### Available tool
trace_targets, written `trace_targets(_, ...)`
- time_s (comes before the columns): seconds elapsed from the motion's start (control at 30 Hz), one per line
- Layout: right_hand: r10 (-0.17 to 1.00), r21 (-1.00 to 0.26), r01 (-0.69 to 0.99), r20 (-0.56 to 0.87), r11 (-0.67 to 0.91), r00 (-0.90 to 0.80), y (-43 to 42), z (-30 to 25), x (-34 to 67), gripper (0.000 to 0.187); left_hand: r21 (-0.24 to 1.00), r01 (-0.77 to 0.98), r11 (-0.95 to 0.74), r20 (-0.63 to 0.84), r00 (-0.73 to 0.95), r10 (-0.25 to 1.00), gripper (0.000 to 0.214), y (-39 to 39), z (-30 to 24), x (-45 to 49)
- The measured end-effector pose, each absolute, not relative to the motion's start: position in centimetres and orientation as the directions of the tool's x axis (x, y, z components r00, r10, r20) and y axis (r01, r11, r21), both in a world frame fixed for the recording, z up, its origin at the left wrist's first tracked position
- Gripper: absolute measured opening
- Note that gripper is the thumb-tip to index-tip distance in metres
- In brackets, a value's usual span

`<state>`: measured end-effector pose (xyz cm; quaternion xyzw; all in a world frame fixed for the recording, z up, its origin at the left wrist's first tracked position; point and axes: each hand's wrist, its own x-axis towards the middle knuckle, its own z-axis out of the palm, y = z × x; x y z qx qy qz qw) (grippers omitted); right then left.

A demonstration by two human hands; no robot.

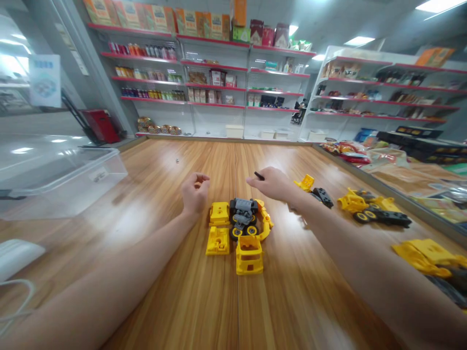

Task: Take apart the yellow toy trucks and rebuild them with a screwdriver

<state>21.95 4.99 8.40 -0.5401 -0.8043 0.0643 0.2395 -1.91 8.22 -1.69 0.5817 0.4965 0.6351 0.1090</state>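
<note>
Back wall: white shelving with red edge strips (219, 119), several tiers, stocked
Top tier: row of orange printed packages (160, 18)
Middle tiers, left: rows of small multicoloured bottles (142, 51)
Bottom tier: round gold-coloured containers (160, 127) at left, white rectangular bin (234, 131) at centre
Left side: clear plastic tub (73, 194), white label on its wall; white plastic device (18, 257) and white cable (31, 287) nearer the camera
Right side: shiny red packets (352, 153), flat black boxes (419, 146), contents unreadable
Ceiling: bright rectangular light panels (359, 41)
</note>
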Motion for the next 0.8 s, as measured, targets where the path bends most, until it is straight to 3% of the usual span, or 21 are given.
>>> trace_targets(0.13, 0.842, -0.341, 0.771, 0.155, 0.537, -0.517, 5.5, 10.2, 22.6, 0.023, 0.771, 0.417, -0.482, 0.6, -0.221, 0.769, 0.015, 8.2, -2.1, -2.4)
trace_targets(0.27, 0.722, -0.287, 0.684, 0.042, 0.671, -0.691, 5.6, 9.3, 23.8, 0.044, 0.737, 0.425, -0.526, 0.593, -0.033, 0.804, 0.016, 6.9, -1.7, -1.9)
trace_targets(0.4, 0.668, -0.286, 0.637, 0.012, 0.716, -0.744, 6.1, 7.7, 24.2, 0.047, 0.692, 0.415, -0.591, 0.576, 0.177, 0.798, 0.016, 6.2, -0.9, -1.4)
trace_targets(0.57, 0.645, -0.338, 0.611, -0.013, 0.716, -0.764, 6.3, 7.2, 23.9, 0.034, 0.642, 0.384, -0.664, 0.543, 0.384, 0.747, 0.021, 6.0, -0.3, -1.3)
trace_targets(0.8, 0.608, -0.347, 0.57, 0.002, 0.745, -0.794, 6.6, 6.3, 23.7, 0.029, 0.599, 0.392, -0.698, 0.481, 0.521, 0.705, 0.029, 5.8, -0.1, -1.2)
